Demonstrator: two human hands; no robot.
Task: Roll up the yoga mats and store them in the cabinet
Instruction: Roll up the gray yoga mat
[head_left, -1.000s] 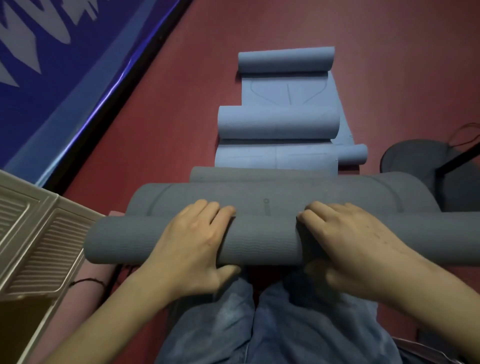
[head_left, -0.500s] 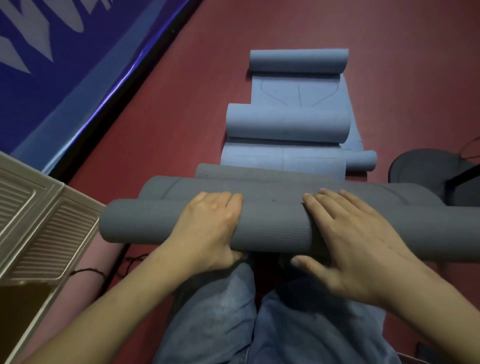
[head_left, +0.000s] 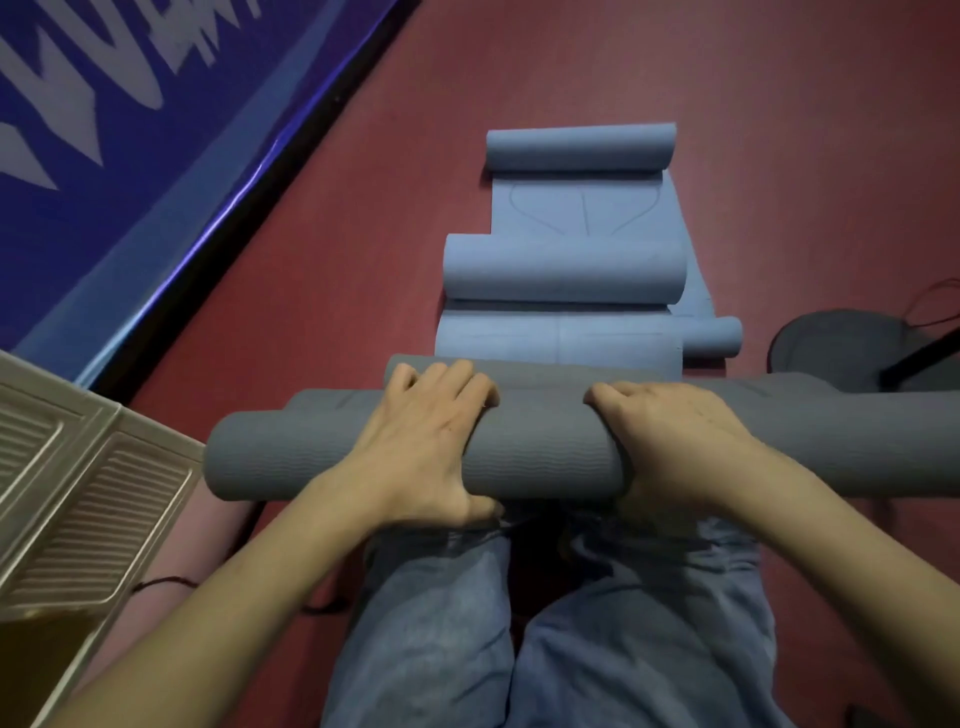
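Hands first: I see my left hand (head_left: 426, 441) and right hand (head_left: 675, 447) both curled over the grey mat roll (head_left: 540, 457), fingers hooked across its top and thumbs tucked beneath, grasping it. It lies crosswise on the red floor (head_left: 337, 270) just ahead of my knees. Beyond it lie blue mats (head_left: 563, 270), partly rolled. A beige cabinet door (head_left: 78, 499) sits at left.

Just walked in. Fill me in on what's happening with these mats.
A person kneeling on the red floor is rolling up a grey yoga mat. The left hand and right hand both curl over the roll. Beyond it lie blue mats, partly rolled. A beige cabinet stands at the left.
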